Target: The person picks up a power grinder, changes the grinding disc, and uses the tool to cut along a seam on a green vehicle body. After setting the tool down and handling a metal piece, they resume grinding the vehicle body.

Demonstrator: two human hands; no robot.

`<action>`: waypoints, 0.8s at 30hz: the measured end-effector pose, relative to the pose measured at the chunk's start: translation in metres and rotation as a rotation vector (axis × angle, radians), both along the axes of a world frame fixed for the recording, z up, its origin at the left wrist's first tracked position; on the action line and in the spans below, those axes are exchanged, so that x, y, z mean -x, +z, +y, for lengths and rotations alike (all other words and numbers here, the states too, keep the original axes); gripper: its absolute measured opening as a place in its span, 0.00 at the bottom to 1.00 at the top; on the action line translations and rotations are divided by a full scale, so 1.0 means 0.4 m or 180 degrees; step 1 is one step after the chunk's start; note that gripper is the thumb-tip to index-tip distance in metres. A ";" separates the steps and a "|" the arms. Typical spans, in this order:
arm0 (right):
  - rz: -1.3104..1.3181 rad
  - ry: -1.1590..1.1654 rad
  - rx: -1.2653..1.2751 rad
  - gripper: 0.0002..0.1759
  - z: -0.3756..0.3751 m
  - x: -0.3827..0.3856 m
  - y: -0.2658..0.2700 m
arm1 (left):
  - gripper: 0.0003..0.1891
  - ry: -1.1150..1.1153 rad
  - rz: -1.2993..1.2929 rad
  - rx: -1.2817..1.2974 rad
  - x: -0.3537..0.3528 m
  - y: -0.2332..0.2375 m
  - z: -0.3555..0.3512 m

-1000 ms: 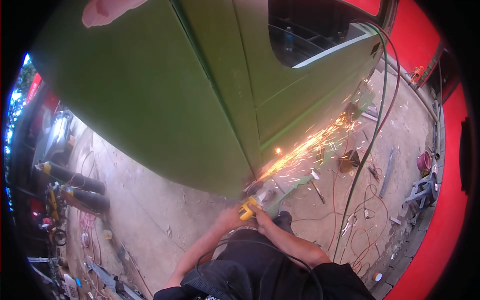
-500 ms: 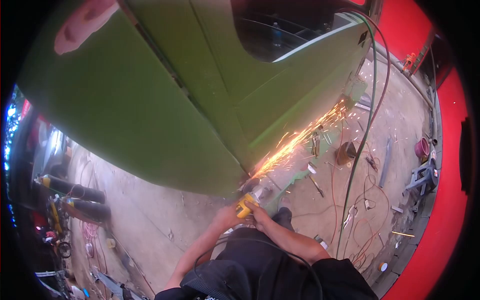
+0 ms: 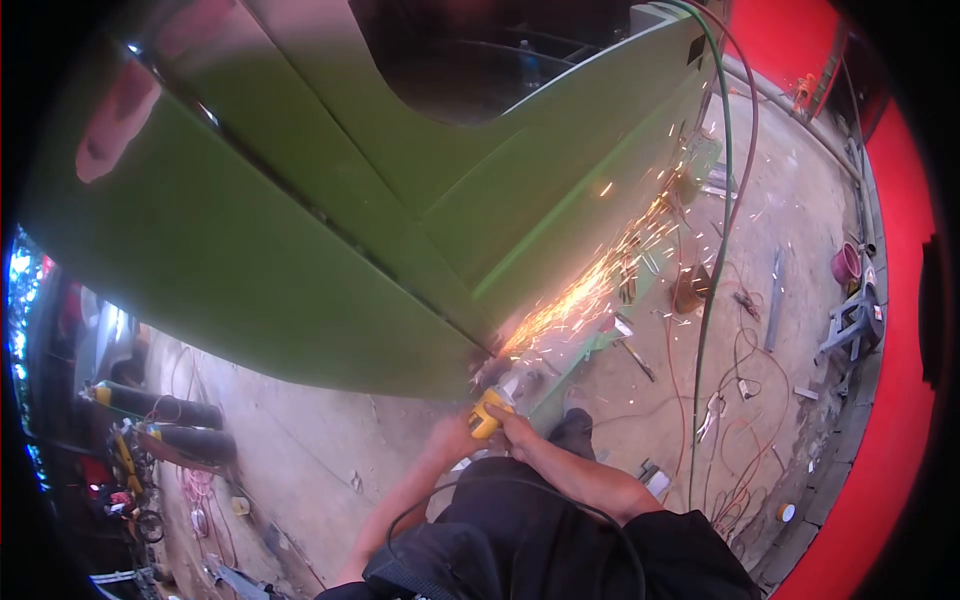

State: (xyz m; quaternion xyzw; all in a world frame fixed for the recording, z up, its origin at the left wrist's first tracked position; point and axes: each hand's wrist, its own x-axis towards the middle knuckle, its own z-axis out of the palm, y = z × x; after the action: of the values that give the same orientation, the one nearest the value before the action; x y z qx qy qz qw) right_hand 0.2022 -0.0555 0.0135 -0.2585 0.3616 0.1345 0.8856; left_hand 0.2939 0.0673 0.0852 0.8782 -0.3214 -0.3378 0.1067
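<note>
A yellow angle grinder (image 3: 489, 414) is gripped between both my hands, low in the middle of the head view. My left hand (image 3: 453, 437) wraps its left side, and my right hand (image 3: 516, 432) closes round its right side; some fingers are hidden. The grinder's head meets the lower edge of a green car body panel (image 3: 330, 300), close to the bottom of a long seam. A stream of orange sparks (image 3: 585, 290) flies up and to the right from there. The disc itself is hard to make out.
Green and red hoses (image 3: 724, 200) hang down at the right. Cables, a brown pot (image 3: 690, 290), a grey stool (image 3: 853, 325) and a pink bucket (image 3: 846, 262) are on the concrete floor. Dark cylinders (image 3: 165, 408) lie at the left. A red wall (image 3: 900, 400) bounds the right.
The view has shifted, so the panel and floor things sit differently in it. Both hands still hold the grinder at the panel's lower edge, and the sparks fan out more broadly.
</note>
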 end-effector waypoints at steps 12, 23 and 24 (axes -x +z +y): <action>-0.0038 0.0094 0.0042 0.30 0.003 0.002 0.010 | 0.49 0.0064 0.0056 -0.0015 -0.007 0.016 -0.001; -0.0026 0.0079 -0.0048 0.30 0.003 -0.009 0.005 | 0.47 0.0036 -0.0013 -0.0083 -0.010 -0.003 0.003; -0.0085 0.0070 -0.0040 0.30 0.001 -0.008 0.001 | 0.47 0.0056 -0.0069 -0.0050 -0.006 -0.009 0.003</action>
State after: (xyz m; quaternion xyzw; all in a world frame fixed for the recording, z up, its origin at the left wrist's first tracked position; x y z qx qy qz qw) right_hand 0.2054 -0.0550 0.0138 -0.2586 0.3461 0.1430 0.8904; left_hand 0.2964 0.0684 0.0816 0.8854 -0.3122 -0.3298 0.0993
